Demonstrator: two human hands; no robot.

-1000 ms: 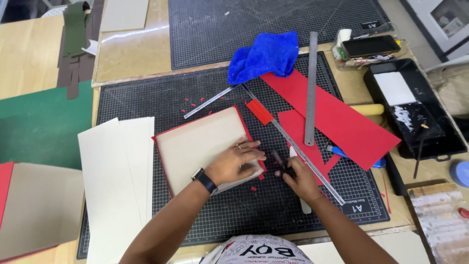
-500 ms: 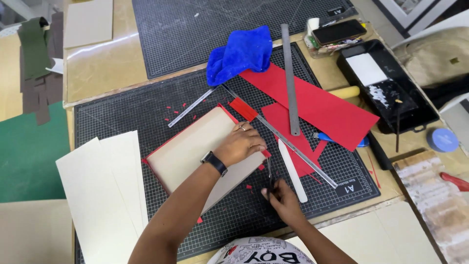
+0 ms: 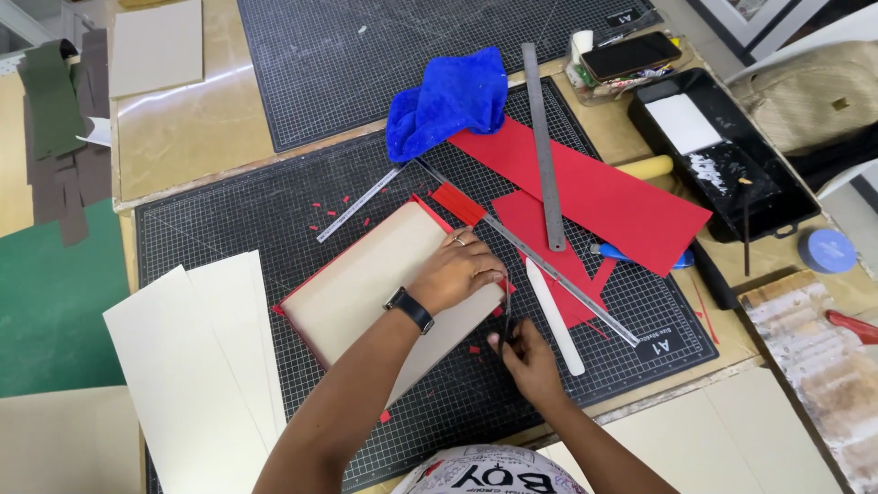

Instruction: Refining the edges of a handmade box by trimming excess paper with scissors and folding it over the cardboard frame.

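Head view: left hand (image 3: 462,272) flat on the grey board (image 3: 366,279), pinning it near the cutting mat's (image 3: 229,220) front edge — right hand (image 3: 526,352) pinches small scissors (image 3: 507,316) at its corner.

Tan worktable (image 3: 197,137); white chair (image 3: 851,37) at right; even light.

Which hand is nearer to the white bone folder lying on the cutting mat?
Right. The right hand sits just left of the bone folder, close to its lower end. The left hand rests on the grey board, further left of it.
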